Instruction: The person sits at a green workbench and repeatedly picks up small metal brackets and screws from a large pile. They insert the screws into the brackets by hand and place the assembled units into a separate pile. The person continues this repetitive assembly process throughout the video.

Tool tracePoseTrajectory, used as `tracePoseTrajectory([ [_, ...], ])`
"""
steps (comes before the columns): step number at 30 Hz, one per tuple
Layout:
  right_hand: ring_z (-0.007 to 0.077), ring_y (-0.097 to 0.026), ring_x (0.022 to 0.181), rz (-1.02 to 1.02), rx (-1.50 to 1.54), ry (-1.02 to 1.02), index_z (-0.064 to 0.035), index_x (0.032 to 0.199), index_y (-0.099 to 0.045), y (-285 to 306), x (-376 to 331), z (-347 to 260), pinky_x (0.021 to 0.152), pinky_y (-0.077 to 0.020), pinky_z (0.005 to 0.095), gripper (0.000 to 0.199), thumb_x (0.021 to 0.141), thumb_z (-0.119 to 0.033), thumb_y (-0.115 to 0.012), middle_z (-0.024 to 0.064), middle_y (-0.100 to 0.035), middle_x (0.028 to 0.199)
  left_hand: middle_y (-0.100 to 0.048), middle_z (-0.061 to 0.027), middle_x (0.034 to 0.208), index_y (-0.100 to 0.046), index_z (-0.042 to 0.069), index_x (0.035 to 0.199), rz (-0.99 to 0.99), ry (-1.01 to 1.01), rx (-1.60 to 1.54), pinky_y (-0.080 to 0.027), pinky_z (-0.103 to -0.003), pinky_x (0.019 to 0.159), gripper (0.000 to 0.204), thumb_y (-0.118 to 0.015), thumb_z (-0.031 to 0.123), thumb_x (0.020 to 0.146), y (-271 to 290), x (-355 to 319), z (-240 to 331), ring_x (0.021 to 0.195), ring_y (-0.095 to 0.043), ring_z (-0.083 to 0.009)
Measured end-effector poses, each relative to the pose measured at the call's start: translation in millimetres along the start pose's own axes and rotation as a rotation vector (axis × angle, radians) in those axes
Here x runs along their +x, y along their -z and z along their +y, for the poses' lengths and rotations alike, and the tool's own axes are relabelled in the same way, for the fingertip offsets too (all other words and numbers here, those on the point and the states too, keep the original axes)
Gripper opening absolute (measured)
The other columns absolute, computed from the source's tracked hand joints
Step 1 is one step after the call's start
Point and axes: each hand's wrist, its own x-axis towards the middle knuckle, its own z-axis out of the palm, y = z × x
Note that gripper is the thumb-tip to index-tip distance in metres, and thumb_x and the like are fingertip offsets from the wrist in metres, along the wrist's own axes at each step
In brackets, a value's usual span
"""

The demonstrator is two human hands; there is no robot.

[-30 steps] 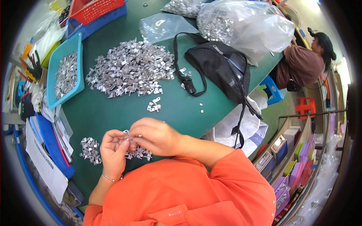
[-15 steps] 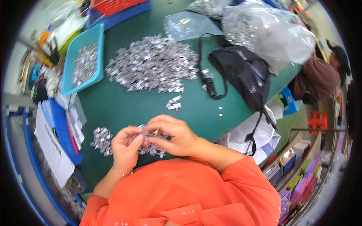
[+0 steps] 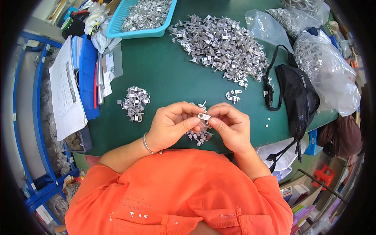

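Between my fingertips is a small silvery metal bracket (image 3: 204,116), a flat tab with a round hole at its left end. My left hand (image 3: 173,119) pinches that end with thumb and fingers, and a bracelet circles the wrist. The other end sits in the thumb-and-finger grip of my right hand (image 3: 232,124). Below the fingers lies a small heap of similar brackets (image 3: 200,137), partly covered by my hands. Another small pile of brackets (image 3: 135,102) is to the left of my left hand. Several loose brackets (image 3: 234,96) lie beyond my right hand.
A large bracket pile (image 3: 223,49) covers the far part of the green table (image 3: 152,64). A turquoise tray (image 3: 137,34) of brackets stands far left, papers and blue folders (image 3: 89,76) at left. On the right are a black bag (image 3: 295,92) and plastic bags (image 3: 333,74).
My view has turned and shifted, so the tabletop things appear farther right. The bracket in my fingers now shows plainly; before, my fingers mostly hid what they held.
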Motion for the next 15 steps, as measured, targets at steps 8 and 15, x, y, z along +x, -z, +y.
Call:
tracePoseTrajectory([
  [8,0.0199,-0.064,0.08,0.064,-0.356,0.115,0.0032,0.098,-0.067,-14,1,-2,0.069,-0.051,0.028,0.014,0.085,0.002,-0.066,0.0125,-0.065,0.091,-0.061,-0.0088,0.1,-0.062,-0.004,0.103,0.021,-0.19,0.066,-0.055,-0.025,0.075,0.013,-0.056,-0.006,0.092,7,-1,-10,0.083,-0.064,-0.013],
  [15,0.0232,-0.065,0.077,0.043,-0.682,0.413,0.001,0.094,-0.067,-12,5,4,0.066,-0.0527,0.0304,0.018,0.078,0.008,-0.069,0.0128,-0.067,0.09,-0.063,-0.0105,0.098,-0.058,-0.006,0.111,0.026,-0.034,0.075,-0.055,-0.027,0.076,0.019,-0.057,-0.004,0.093,8,-5,-4,0.083,-0.065,-0.0147],
])
